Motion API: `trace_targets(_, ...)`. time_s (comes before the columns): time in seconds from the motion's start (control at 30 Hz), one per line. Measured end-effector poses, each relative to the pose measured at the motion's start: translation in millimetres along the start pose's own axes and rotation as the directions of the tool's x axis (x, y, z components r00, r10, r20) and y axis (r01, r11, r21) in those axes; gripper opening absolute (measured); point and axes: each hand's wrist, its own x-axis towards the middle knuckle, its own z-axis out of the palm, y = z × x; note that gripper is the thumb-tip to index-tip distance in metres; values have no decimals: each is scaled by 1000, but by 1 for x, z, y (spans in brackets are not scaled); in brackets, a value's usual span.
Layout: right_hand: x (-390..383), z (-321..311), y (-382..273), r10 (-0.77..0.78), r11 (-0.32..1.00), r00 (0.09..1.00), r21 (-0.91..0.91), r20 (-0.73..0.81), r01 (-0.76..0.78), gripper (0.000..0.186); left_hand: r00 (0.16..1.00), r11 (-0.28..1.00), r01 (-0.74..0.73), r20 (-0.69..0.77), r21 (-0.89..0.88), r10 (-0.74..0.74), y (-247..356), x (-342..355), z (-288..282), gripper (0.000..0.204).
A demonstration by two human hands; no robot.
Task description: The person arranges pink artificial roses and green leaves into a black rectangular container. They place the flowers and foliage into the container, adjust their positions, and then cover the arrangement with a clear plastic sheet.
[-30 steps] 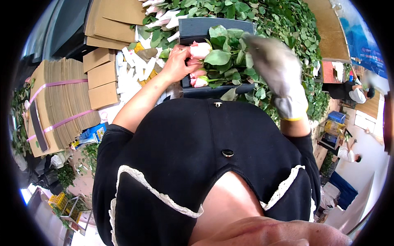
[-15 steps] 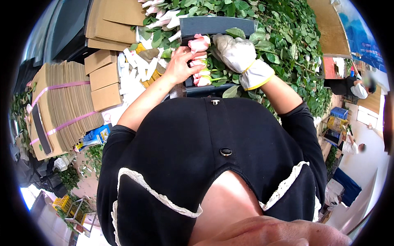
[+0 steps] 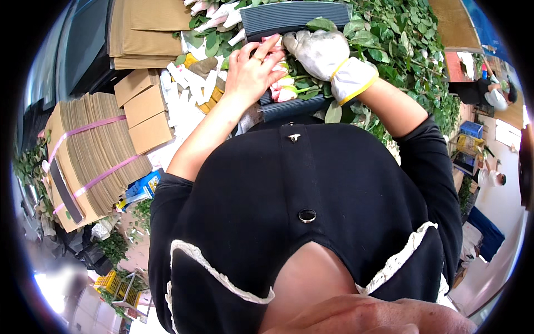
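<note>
Pink roses (image 3: 285, 92) with green stems lie between an upper black corrugated panel (image 3: 297, 18) and a lower one (image 3: 292, 109). My bare left hand (image 3: 250, 69), a ring on one finger, lies over the rose heads with its fingers stretched and apart. It covers the upper blooms. On the stem side, my right hand (image 3: 321, 53) wears a white glove with a yellow-edged cuff. Its fingers are curled under at the upper bloom, and what they hold is hidden. Leafy stems (image 3: 384, 50) spread beyond the glove.
At left stand a strapped stack of cardboard sheets (image 3: 94, 150) and more brown cardboard (image 3: 158, 33). White paper pieces (image 3: 192, 83) and a yellow glove (image 3: 210, 103) lie beside my left forearm. Wrapped white-and-pink bundles (image 3: 219, 16) lie at the top. Other people (image 3: 492, 178) are at far right.
My left hand has moved up and right over the roses, its fingers now stretched across the upper blooms. The gloved right hand has shifted slightly up and looks more curled.
</note>
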Motion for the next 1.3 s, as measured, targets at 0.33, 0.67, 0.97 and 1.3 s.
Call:
trace_targets(0.33,-12,3,27,-50,928,997,367,-56,67,36,958,845,282,178,-454,-224,-12,0,17,51)
trace_targets(0.67,-2,37,1,-42,826,991,553,-124,104,19,968,821,248,96,-514,-232,-18,-4,25,50)
trace_targets(0.97,-21,39,-4,-12,897,985,433,-172,86,21,974,862,220,52,-457,-221,-14,-1,23,48)
trace_targets(1.3,-20,5,-13,119,662,961,701,251,-265,24,921,745,313,-2,-589,-389,-14,-31,-7,36)
